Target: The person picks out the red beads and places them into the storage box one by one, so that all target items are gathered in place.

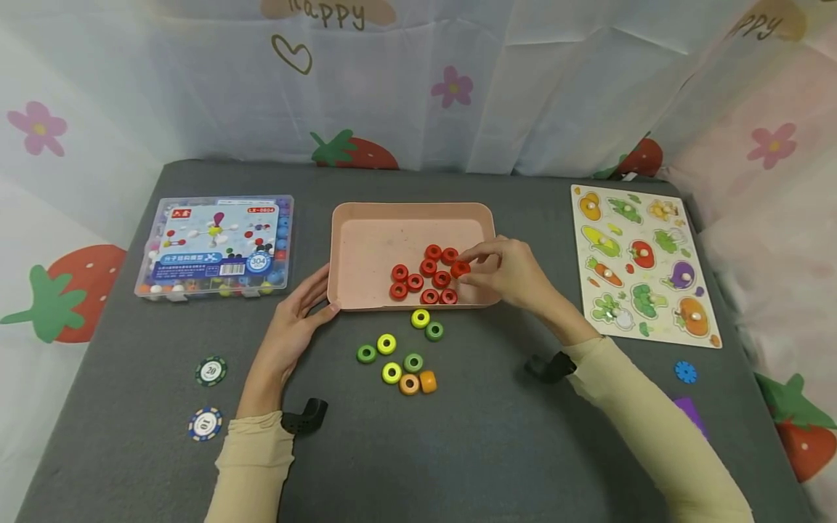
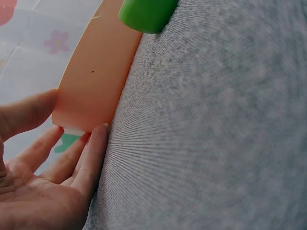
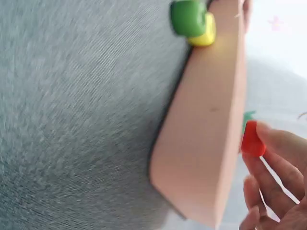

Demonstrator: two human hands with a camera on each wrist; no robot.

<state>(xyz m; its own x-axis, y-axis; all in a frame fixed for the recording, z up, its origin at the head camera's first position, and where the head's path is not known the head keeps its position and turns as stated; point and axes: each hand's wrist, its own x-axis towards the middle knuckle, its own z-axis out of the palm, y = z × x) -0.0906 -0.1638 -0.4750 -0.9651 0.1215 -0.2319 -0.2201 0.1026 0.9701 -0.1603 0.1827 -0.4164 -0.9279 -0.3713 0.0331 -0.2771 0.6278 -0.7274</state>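
Observation:
A pink tray (image 1: 366, 254) lies on the table with several red ring beads (image 1: 415, 282) in its right half. My right hand (image 1: 516, 272) pinches a red bead (image 3: 253, 139) between thumb and fingertips, above the tray's right part. At the tray's near left corner, my left hand (image 1: 297, 327) touches the rim and side with fairly straight fingers (image 2: 93, 155). In front of the tray lie loose yellow beads (image 1: 386, 344), green beads (image 1: 413, 363) and two orange beads (image 1: 409, 384).
A clear box of molecule model parts (image 1: 216, 247) stands on the left. Two poker chips, one green (image 1: 211, 371) and one blue (image 1: 205, 423), lie nearer. To the right are a vegetable puzzle board (image 1: 644, 265), a blue disc (image 1: 686, 372) and a purple piece (image 1: 692, 415).

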